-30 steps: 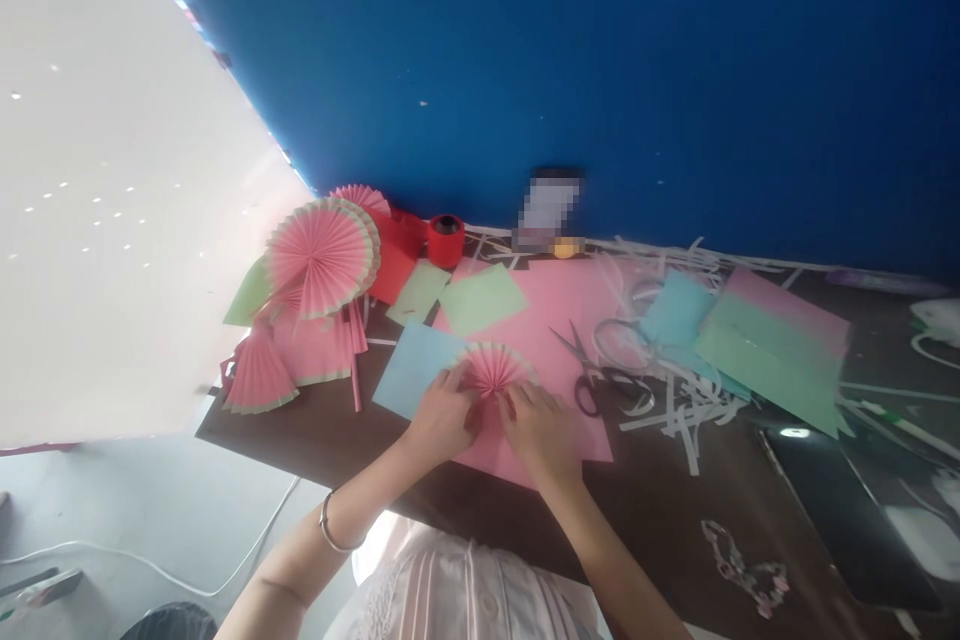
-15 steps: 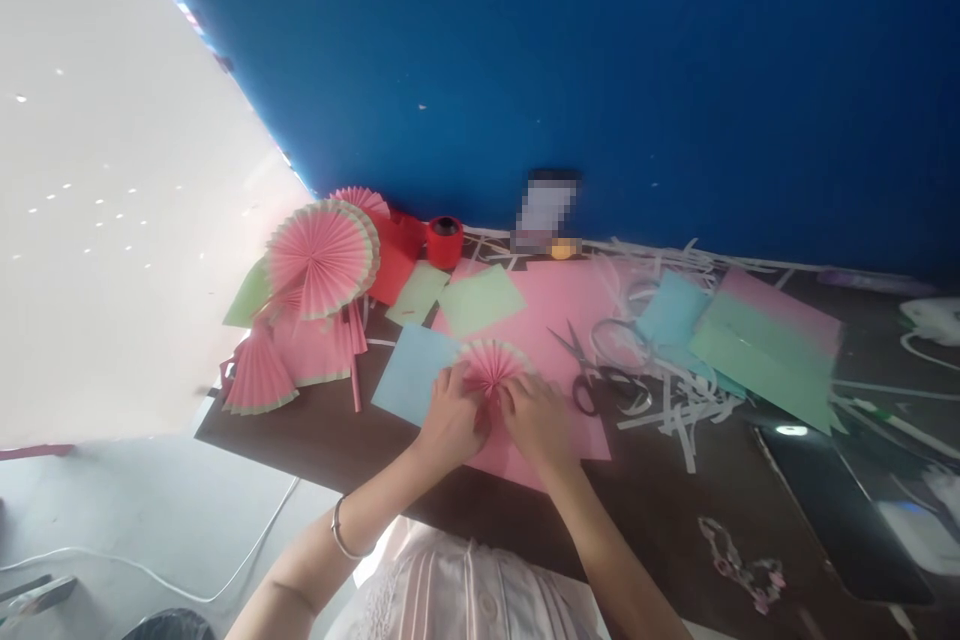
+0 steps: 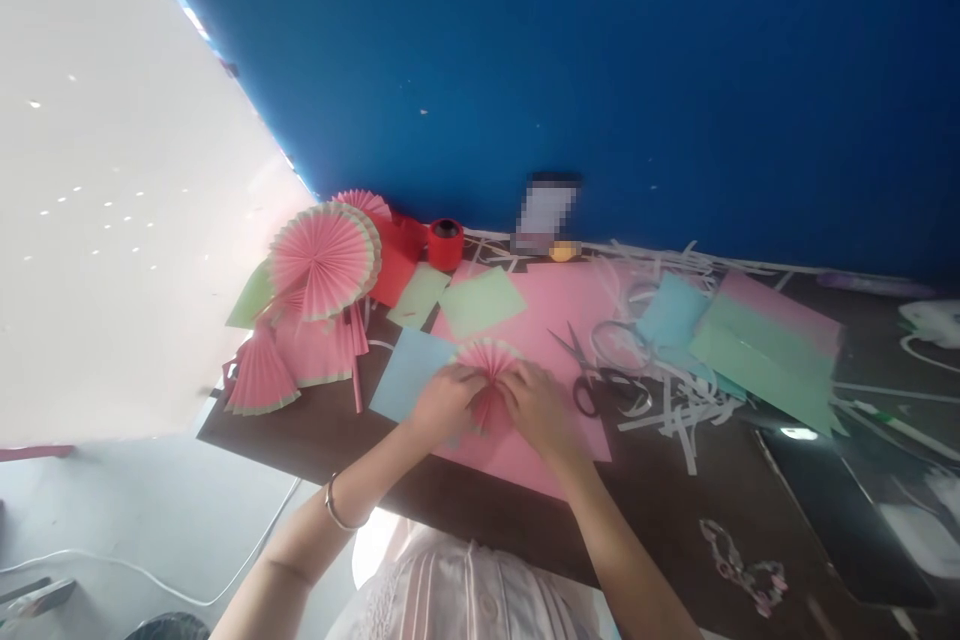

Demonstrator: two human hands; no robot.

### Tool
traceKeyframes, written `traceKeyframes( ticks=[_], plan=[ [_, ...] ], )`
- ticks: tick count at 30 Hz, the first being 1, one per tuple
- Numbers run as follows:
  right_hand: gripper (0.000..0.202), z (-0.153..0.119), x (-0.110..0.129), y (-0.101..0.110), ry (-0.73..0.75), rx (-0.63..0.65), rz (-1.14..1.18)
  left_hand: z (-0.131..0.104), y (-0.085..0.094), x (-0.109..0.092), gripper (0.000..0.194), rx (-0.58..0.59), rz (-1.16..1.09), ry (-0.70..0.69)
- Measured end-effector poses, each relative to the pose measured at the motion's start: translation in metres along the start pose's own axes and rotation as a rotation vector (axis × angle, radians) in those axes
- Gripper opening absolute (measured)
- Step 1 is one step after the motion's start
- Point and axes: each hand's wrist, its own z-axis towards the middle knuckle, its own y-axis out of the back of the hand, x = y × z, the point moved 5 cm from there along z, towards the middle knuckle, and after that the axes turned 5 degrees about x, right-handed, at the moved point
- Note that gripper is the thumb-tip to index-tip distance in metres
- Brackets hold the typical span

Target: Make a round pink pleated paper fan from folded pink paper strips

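A pleated pink paper fan (image 3: 487, 357) with a pale green edge is spread into a round over a large pink sheet (image 3: 577, 290). My left hand (image 3: 448, 404) grips its left side near the centre, fingers closed. Across from it, my right hand (image 3: 534, 406) has its fingers closed on the right side of the fan. The fan's lower part is largely covered by both hands. Under my left hand lies a light blue sheet (image 3: 409, 370). Scissors with dark handles (image 3: 587, 398) rest on the pink sheet, right of my right hand.
Finished-looking pink fans (image 3: 322, 255) are piled on the left of the dark table (image 3: 300, 445). A red tape roll (image 3: 445, 245) stands at the back. White paper strips (image 3: 690, 410), pink and green sheets (image 3: 772, 345), a phone (image 3: 840, 510) and a bracelet (image 3: 742, 565) lie to the right.
My left hand has shifted slightly left and turned flatter along the fan's side. My right hand remains at about the same place, and the fan stays between them.
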Motion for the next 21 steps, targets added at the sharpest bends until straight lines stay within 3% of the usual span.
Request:
traceKeyframes(
  ticks=[8,13,21],
  plan=[
    [0.017,-0.004,-0.001,-0.002,-0.087,-0.026,0.077,0.027,0.011,0.014,0.023,0.122,-0.068,-0.159],
    [0.016,-0.020,-0.014,-0.006,-0.102,-0.203,0.195,0.032,0.010,0.016,0.023,0.225,0.037,-0.182],
    [0.017,-0.041,-0.021,-0.006,-0.138,-0.397,0.121,0.030,0.010,0.014,0.023,0.243,0.086,-0.143]
  ],
)
